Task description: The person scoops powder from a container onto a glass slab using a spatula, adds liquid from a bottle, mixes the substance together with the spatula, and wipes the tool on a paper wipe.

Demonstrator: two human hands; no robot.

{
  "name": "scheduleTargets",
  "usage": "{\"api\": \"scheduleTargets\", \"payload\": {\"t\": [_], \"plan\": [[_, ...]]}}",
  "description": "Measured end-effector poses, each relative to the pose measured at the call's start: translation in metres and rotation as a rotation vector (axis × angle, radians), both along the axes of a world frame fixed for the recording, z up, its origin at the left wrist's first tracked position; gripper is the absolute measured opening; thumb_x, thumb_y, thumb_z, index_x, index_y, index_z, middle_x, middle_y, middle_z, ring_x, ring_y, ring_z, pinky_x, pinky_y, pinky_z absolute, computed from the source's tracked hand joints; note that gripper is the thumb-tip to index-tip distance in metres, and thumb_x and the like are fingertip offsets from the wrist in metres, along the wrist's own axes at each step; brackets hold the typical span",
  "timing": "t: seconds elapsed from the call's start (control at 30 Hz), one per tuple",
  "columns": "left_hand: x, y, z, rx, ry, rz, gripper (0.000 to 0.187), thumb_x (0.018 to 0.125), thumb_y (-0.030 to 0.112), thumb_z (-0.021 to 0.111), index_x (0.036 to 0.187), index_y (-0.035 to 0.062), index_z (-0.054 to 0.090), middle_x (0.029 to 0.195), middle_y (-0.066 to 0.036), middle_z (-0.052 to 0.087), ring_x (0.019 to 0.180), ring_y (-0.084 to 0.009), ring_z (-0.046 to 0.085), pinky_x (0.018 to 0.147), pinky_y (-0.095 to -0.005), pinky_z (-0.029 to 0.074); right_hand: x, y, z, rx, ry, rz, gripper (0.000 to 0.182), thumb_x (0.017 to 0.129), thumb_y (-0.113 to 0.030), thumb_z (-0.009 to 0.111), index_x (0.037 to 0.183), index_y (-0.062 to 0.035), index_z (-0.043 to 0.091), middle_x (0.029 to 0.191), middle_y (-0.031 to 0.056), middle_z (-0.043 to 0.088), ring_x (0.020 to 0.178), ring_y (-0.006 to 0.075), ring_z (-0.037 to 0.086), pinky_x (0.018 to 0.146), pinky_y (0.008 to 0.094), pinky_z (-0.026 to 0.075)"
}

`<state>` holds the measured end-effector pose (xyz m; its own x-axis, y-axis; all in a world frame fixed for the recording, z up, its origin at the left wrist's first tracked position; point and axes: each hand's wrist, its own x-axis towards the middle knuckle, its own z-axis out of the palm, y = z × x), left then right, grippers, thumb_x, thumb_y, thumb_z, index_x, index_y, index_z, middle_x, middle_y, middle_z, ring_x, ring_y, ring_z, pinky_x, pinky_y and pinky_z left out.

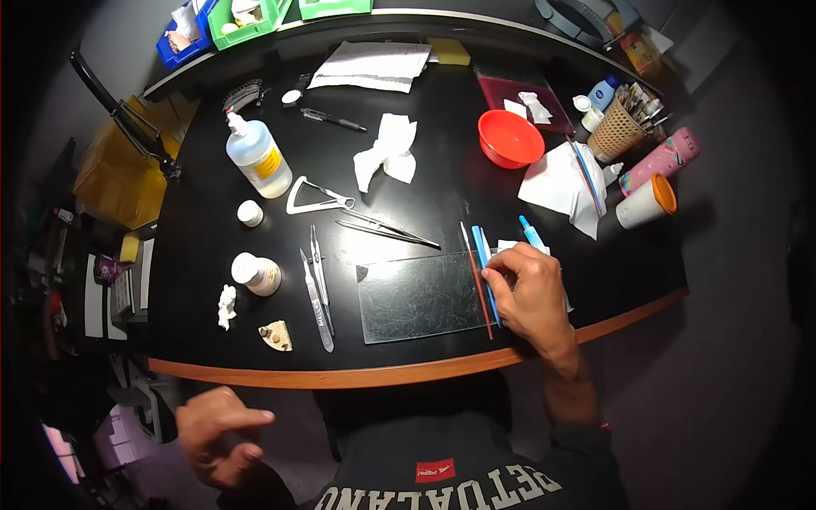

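My right hand point(531, 293) is over the right end of a scratched glass plate point(416, 297). Its thumb and fingertips are pinched at a slim blue tool point(478, 246), whose kind I cannot make out. Alongside lies a thin red-handled brush point(481, 296), and a light-blue capped item point(533, 232) shows past the knuckles. Below the table's front edge hangs my left hand point(219, 432), empty, index finger stretched and thumb apart. Nearest to it on the table are a small beige ridged piece point(274, 336), a scalpel point(317, 308) and slim tweezers point(319, 270).
Left are a squeeze bottle point(258, 159), white jars point(257, 274) and a caliper point(321, 201). Long tweezers point(389, 232) lie behind the plate, near crumpled tissue point(388, 153). At right stand a red bowl point(510, 138), a brush basket point(619, 134) and an orange-lidded cup point(646, 202).
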<state>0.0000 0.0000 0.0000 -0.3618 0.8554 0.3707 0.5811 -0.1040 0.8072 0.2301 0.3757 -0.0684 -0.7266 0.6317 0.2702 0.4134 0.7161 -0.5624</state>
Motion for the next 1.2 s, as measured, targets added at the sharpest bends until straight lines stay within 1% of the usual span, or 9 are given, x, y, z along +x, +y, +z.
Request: {"api": "scheduleTargets", "payload": {"t": [0.07,0.17,0.23,0.37,0.47,0.57,0.67,1.03,1.2], "plan": [[-0.003,0.007,0.009,0.002,0.050,0.076,0.041,0.097,0.040,0.082,0.102,-0.0012,0.083,0.061,-0.003,0.058,0.052,-0.0143,0.054,0.052,-0.0297,0.037,0.008,-0.004,0.000,-0.077,0.002,-0.041,0.009,0.086,-0.006,0.085,0.091,0.0005,0.081,0.088,0.0190,0.074,0.079,0.0373,0.075,0.073,0.0462,0.059],[-0.028,0.032,0.007,-0.061,0.213,0.276,0.022,0.092,0.018,0.084,0.104,0.0007,0.081,0.078,-0.006,0.065,0.062,-0.0147,0.053,0.057,-0.0286,0.039,-0.001,0.002,0.003,-0.021,-0.005,-0.049,0.012,0.086,-0.008,0.087,0.093,0.0005,0.081,0.088,0.0175,0.074,0.078,0.0364,0.075,0.073,0.0463,0.059],[-0.043,0.053,0.018,-0.232,0.237,0.399,0.026,0.083,0.006,0.086,0.108,0.0027,0.079,0.086,-0.008,0.067,0.071,-0.0183,0.056,0.066,-0.0300,0.045,-0.002,-0.003,0.008,-0.013,-0.063,-0.052,0.014,0.086,-0.009,0.088,0.093,0.0008,0.081,0.093,0.0177,0.074,0.082,0.0363,0.075,0.076,0.0465,0.059],[-0.081,0.096,0.009,-0.120,0.600,0.274,0.052,0.073,0.011,0.093,0.121,0.0019,0.075,0.116,-0.012,0.068,0.111,-0.0281,0.066,0.094,-0.0375,0.052,-0.006,-0.003,0.014,0.136,-0.183,-0.032,0.017,0.084,-0.011,0.089,0.092,0.0008,0.079,0.096,0.0163,0.072,0.089,0.0397,0.074,0.078,0.0499,0.058],[-0.096,0.101,0.003,-0.292,0.607,0.224,0.065,0.071,0.018,0.096,0.130,0.0031,0.072,0.126,-0.016,0.069,0.120,-0.0371,0.064,0.108,-0.0458,0.049,-0.014,-0.007,0.023,0.129,-0.239,-0.057,0.018,0.085,-0.013,0.089,0.090,0.0009,0.079,0.093,0.0165,0.071,0.086,0.0405,0.074,0.077,0.0512,0.058],[-0.100,0.102,-0.013,-0.358,0.663,0.299,0.060,0.073,0.017,0.096,0.127,0.0018,0.074,0.118,-0.015,0.072,0.113,-0.0337,0.067,0.098,-0.0438,0.053,-0.017,-0.010,0.026,0.118,-0.315,-0.080,0.019,0.085,-0.014,0.090,0.090,0.0007,0.079,0.092,0.0171,0.073,0.085,0.0414,0.075,0.077,0.0515,0.059],[-0.105,0.110,-0.018,-0.387,0.374,0.280,0.039,0.074,0.013,0.096,0.106,-0.0031,0.080,0.092,-0.016,0.076,0.086,-0.0306,0.076,0.081,-0.0391,0.059,-0.021,-0.014,0.035,0.125,-0.354,-0.103,0.020,0.086,-0.016,0.090,0.090,0.0005,0.080,0.093,0.0189,0.077,0.089,0.0431,0.077,0.080,0.0521,0.061],[-0.060,0.102,0.018,0.031,0.436,0.261,0.052,0.081,0.000,0.088,0.133,-0.0020,0.079,0.108,-0.014,0.074,0.097,-0.0219,0.071,0.087,-0.0337,0.056,-0.022,-0.012,0.036,0.098,-0.333,-0.097,0.020,0.086,-0.018,0.090,0.093,-0.0012,0.083,0.094,0.0195,0.079,0.089,0.0423,0.078,0.081,0.0507,0.062],[-0.011,0.104,-0.012,0.133,0.118,0.067,0.063,0.077,0.002,0.091,0.139,-0.0028,0.076,0.112,-0.016,0.077,0.101,-0.0247,0.077,0.088,-0.0354,0.061,-0.026,-0.012,0.028,0.102,-0.359,-0.076,0.022,0.086,-0.020,0.090,0.094,-0.0008,0.084,0.095,0.0204,0.078,0.089,0.0423,0.078,0.081,0.0506,0.062]]}}
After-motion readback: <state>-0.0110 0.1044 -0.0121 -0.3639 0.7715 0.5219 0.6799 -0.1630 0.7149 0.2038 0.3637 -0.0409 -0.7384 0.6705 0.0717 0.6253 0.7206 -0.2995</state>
